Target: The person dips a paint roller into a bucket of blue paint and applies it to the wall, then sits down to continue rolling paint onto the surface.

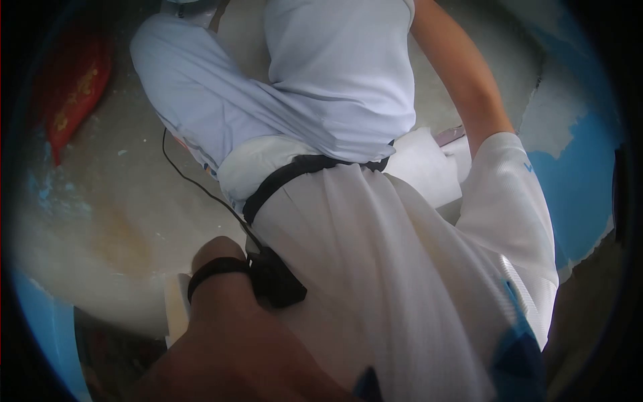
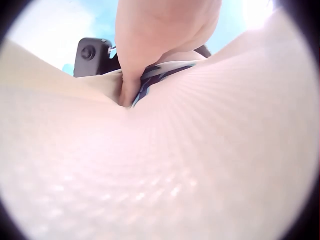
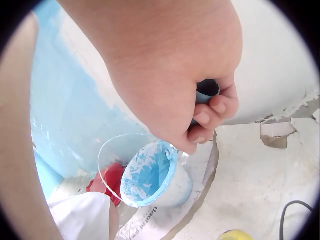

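My left hand [image 1: 234,342], with a black band at its wrist, is close to the camera over the white shirt [image 1: 348,234]. In the left wrist view its fingers [image 2: 131,82] pinch the shirt at a fold, and creases fan out from that spot beside a dark blue patterned part. In the right wrist view, my right hand [image 3: 170,75] has its fingers curled round a blue-grey tubular handle [image 3: 209,96] with a dark hollow end; the tool's other end is hidden. Below that hand stands a blue paint-smeared bucket [image 3: 182,187] with a thin wire handle. The right hand lies outside the head view.
A red bag-like object [image 1: 80,87] lies on the grey floor [image 1: 140,187]. Blue paint covers part of the wall [image 3: 65,95]. Pale sheeting with a torn edge [image 3: 250,165] spreads by the bucket, near a yellow item [image 3: 236,235] and a dark cable [image 3: 285,215].
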### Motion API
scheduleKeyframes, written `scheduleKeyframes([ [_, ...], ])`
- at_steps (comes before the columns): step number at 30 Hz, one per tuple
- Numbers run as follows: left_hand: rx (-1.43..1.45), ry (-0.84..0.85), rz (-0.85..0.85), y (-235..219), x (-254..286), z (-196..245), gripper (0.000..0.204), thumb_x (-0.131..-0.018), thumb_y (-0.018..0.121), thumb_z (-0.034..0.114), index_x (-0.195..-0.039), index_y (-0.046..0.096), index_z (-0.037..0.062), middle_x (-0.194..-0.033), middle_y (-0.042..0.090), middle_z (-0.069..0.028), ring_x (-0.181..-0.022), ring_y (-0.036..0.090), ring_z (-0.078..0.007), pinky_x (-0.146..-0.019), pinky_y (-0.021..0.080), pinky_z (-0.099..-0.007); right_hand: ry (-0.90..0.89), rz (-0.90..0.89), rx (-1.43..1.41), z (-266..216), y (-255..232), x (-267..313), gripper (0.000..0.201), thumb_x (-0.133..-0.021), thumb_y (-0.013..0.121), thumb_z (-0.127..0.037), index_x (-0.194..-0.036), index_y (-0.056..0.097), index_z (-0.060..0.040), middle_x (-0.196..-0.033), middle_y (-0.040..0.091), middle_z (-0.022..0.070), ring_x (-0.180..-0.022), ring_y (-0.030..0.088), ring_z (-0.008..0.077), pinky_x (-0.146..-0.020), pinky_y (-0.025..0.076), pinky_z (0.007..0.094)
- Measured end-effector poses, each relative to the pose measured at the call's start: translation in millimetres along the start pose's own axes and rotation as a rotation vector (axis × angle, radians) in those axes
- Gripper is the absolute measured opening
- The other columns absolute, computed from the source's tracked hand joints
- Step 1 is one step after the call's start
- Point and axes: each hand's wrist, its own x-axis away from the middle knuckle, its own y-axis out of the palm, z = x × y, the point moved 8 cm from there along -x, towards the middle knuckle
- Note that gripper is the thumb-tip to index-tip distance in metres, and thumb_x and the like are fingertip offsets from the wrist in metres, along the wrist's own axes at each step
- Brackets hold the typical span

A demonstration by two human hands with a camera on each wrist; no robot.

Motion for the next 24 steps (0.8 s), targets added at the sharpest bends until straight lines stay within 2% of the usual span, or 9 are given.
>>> scheduleKeyframes([
  [9, -0.185, 0.333, -0.186, -23.2, 2.5, -22.9, 0.031, -0.096, 0.061, 0.016, -0.12, 0.063, -0.0036, -0.108, 0.068, -0.0237, -0.093, 0.07, -0.0347, -0.075, 0.06, -0.0354, -0.225, -0.083, -0.28, -98.0, 106.1, -67.1, 0.028, -0.086, 0.058, -0.028, -0.093, 0.069, -0.0038, -0.099, 0.068, 0.0233, -0.092, 0.064, 0.0419, -0.08, 0.052, 0.048],
  [13, -0.107, 0.532, -0.452, -4.4, 10.5, -12.7, 0.036, -0.095, 0.063, 0.015, -0.125, 0.062, -0.0038, -0.111, 0.068, -0.0262, -0.098, 0.07, -0.0347, -0.078, 0.061, -0.0341, -0.303, 0.032, -0.177, -90.2, 22.9, -115.5, 0.027, -0.086, 0.057, -0.027, -0.093, 0.069, -0.0037, -0.098, 0.068, 0.0233, -0.092, 0.064, 0.042, -0.08, 0.052, 0.0481],
  [14, -0.141, 0.138, -0.146, 32.4, 7.6, -10.1, 0.034, -0.096, 0.062, 0.016, -0.124, 0.063, -0.0038, -0.106, 0.069, -0.024, -0.094, 0.07, -0.0344, -0.076, 0.061, -0.0351, -0.32, 0.105, -0.128, -101.1, -39.4, -109.3, 0.027, -0.086, 0.057, -0.027, -0.092, 0.069, -0.0037, -0.098, 0.068, 0.0233, -0.092, 0.064, 0.042, -0.08, 0.052, 0.0481],
  [15, -0.188, -0.265, 0.193, 14.6, 28.3, -18.3, 0.033, -0.096, 0.061, 0.017, -0.122, 0.064, -0.0038, -0.101, 0.07, -0.0218, -0.09, 0.07, -0.0342, -0.074, 0.061, -0.0361, -0.317, 0.142, -0.098, -97.8, -68.0, -105.9, 0.027, -0.086, 0.057, -0.027, -0.092, 0.069, -0.0037, -0.098, 0.068, 0.0233, -0.092, 0.064, 0.042, -0.08, 0.052, 0.0481],
  [17, -0.05, -0.193, -0.344, 2.7, 8.4, -17.2, 0.016, -0.095, 0.056, 0.007, -0.096, 0.065, -0.0061, -0.094, 0.066, -0.0218, -0.077, 0.068, -0.0336, -0.065, 0.057, -0.0434, -0.317, 0.213, -0.055, -96.6, -116.0, -96.9, 0.027, -0.086, 0.057, -0.027, -0.092, 0.069, -0.0036, -0.098, 0.068, 0.0233, -0.091, 0.064, 0.042, -0.08, 0.052, 0.0481],
  [19, -0.009, -0.079, -0.158, -3.4, 12.5, -1.7, 0.011, -0.095, 0.053, 0.002, -0.096, 0.06, -0.0069, -0.095, 0.064, -0.0264, -0.077, 0.067, -0.0375, -0.066, 0.057, -0.0455, -0.316, 0.275, -0.019, -98.1, -152.7, -85.3, 0.027, -0.086, 0.057, -0.027, -0.092, 0.069, -0.0036, -0.098, 0.068, 0.0234, -0.091, 0.064, 0.042, -0.08, 0.052, 0.0482],
  [20, 0.013, -0.08, -0.189, -2.5, 16.7, 2.9, 0.011, -0.095, 0.053, 0.002, -0.096, 0.06, -0.0069, -0.095, 0.064, -0.0264, -0.077, 0.067, -0.0375, -0.066, 0.057, -0.0455, -0.316, 0.305, -0.004, -100.3, -168.5, -78.2, 0.027, -0.086, 0.057, -0.027, -0.092, 0.069, -0.0036, -0.097, 0.068, 0.0234, -0.091, 0.065, 0.042, -0.08, 0.052, 0.0482],
  [22, -0.053, -0.168, -0.174, -11.1, 26.1, 7.5, 0.014, -0.095, 0.054, 0.004, -0.098, 0.061, -0.0084, -0.093, 0.066, -0.025, -0.078, 0.068, -0.0351, -0.067, 0.057, -0.0418, -0.393, 0.46, 0.248, -127.4, -190.7, -63.8, 0.025, -0.085, 0.057, -0.024, -0.09, 0.069, -0.0028, -0.092, 0.068, 0.0233, -0.087, 0.065, 0.0423, -0.077, 0.052, 0.0485],
  [24, -0.154, -0.275, -0.109, -26.0, 37.2, 13.7, 0.018, -0.094, 0.056, 0.007, -0.099, 0.061, -0.0099, -0.092, 0.067, -0.0237, -0.078, 0.069, -0.0327, -0.068, 0.056, -0.0382, -0.241, 0.359, 0.276, -113.1, -180.8, -76.4, 0.023, -0.085, 0.058, -0.022, -0.09, 0.069, -0.0026, -0.094, 0.068, 0.0227, -0.09, 0.064, 0.0418, -0.08, 0.051, 0.0478],
])
